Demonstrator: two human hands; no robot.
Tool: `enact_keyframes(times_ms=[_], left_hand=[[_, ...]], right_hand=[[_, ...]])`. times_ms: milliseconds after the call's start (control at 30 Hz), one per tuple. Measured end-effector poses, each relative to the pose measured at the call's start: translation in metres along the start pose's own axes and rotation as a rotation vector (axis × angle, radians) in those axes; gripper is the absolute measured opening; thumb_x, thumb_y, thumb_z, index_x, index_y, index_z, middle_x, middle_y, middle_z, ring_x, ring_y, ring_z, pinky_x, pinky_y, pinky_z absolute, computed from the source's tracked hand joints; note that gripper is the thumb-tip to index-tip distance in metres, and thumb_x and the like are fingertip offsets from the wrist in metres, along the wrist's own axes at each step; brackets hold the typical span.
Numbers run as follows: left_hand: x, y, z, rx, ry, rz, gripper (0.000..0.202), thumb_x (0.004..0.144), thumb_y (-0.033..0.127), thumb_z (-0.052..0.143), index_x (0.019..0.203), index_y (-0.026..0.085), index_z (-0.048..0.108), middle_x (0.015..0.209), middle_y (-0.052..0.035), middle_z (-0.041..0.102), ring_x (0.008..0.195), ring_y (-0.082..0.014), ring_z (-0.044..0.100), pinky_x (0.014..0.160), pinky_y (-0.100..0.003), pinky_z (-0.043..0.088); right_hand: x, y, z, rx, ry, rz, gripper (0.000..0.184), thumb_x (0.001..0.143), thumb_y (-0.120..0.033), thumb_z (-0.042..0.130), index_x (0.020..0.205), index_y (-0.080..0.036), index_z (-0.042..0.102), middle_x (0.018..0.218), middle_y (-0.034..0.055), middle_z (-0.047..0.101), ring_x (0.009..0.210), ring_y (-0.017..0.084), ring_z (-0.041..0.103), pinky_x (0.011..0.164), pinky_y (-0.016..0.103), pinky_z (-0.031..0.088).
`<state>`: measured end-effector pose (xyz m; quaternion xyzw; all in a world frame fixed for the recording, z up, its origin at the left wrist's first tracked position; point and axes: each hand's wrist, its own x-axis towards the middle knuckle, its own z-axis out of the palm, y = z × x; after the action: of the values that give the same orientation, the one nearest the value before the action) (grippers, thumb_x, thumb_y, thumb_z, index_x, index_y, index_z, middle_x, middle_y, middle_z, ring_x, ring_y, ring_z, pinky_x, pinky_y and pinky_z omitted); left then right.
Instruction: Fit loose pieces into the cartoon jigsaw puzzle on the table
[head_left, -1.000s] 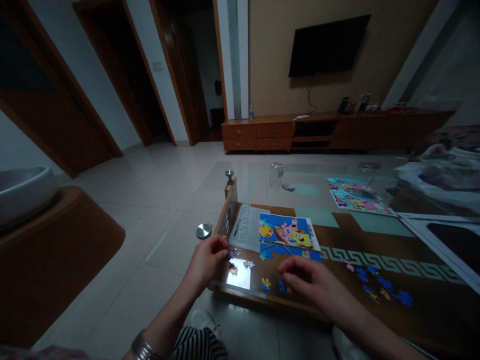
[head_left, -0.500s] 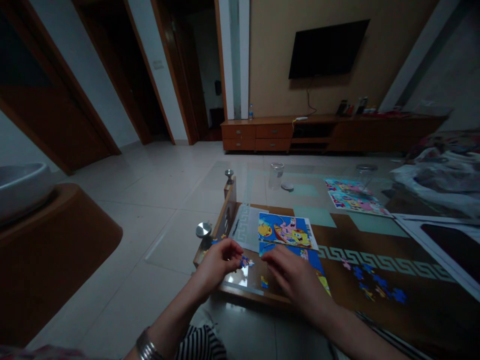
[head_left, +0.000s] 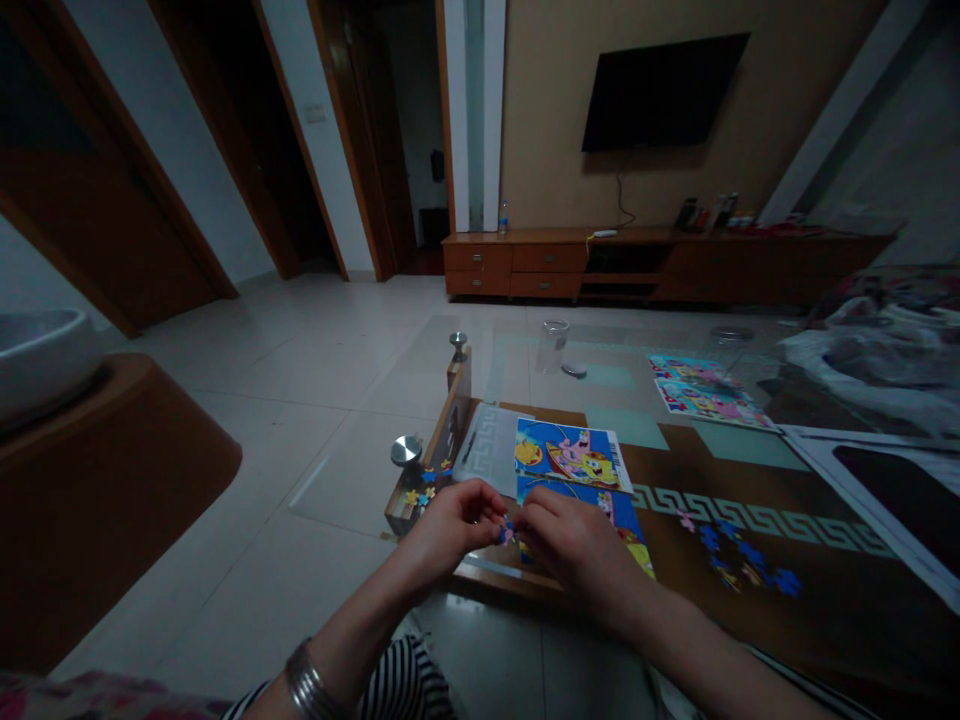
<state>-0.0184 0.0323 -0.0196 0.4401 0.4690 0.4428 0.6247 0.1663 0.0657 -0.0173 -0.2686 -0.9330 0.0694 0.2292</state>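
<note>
Between the fingertips of my left hand (head_left: 466, 515) is a small blue and pink jigsaw puzzle piece (head_left: 508, 534); whether it is one piece or a joined pair I cannot tell. My right hand (head_left: 566, 535) pinches at its right side, and its fingertips partly hide it. Just beyond the hands lies a cartoon picture card (head_left: 570, 455). A second blue and yellow picture (head_left: 626, 518) lies below it, partly covered by my right hand. Loose puzzle pieces (head_left: 421, 497) are at the table's left corner, and more puzzle pieces (head_left: 742, 550) lie to the right.
The glass table (head_left: 345, 460) has metal knobs (head_left: 406, 451) along its left side. Farther back stand a clear jar (head_left: 553, 345) and a round lid (head_left: 574, 370). On the right are colourful sheets (head_left: 709, 392), a plastic bag (head_left: 862, 350) and a dark flat object (head_left: 900, 490) on white paper.
My two hands have come together, the left moving right with the puzzle piece until it meets the right fingertips. The loose pieces at the left corner show more fully.
</note>
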Motion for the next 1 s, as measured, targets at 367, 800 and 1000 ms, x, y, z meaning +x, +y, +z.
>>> enact_keyframes(times_ms=[367,800,1000], left_hand=[[0.001,0.015,-0.026,0.214,0.280,0.078,0.021,0.070,0.029,0.067,0.086,0.017,0.059,0.082,-0.0032,0.066,0.074,-0.0150,0.061,0.072,-0.030,0.047],[-0.002,0.014,-0.082,0.964,0.555,0.058,0.017,0.064,0.004,0.059,0.073,0.019,0.060,0.077,-0.0002,0.058,0.077,-0.0165,0.054,0.073,-0.028,0.041],[-0.010,0.011,-0.088,1.174,0.529,-0.025,0.016,0.069,0.005,0.055,0.074,0.019,0.063,0.082,-0.0032,0.059,0.083,-0.0185,0.054,0.073,-0.029,0.038]], right_hand=[[0.019,0.006,0.009,0.040,-0.016,0.044,0.013,0.088,-0.010,0.050,0.084,-0.015,0.061,0.083,0.0059,0.060,0.073,0.018,0.057,0.063,0.029,0.041],[0.067,-0.016,0.047,-0.080,-0.193,0.245,0.016,0.088,-0.010,0.052,0.083,-0.016,0.066,0.087,0.0076,0.067,0.073,0.018,0.062,0.059,0.027,0.039],[0.080,-0.022,0.056,-0.100,-0.210,0.269,0.018,0.086,-0.006,0.052,0.083,-0.015,0.067,0.087,0.0083,0.068,0.074,0.019,0.063,0.059,0.026,0.039]])
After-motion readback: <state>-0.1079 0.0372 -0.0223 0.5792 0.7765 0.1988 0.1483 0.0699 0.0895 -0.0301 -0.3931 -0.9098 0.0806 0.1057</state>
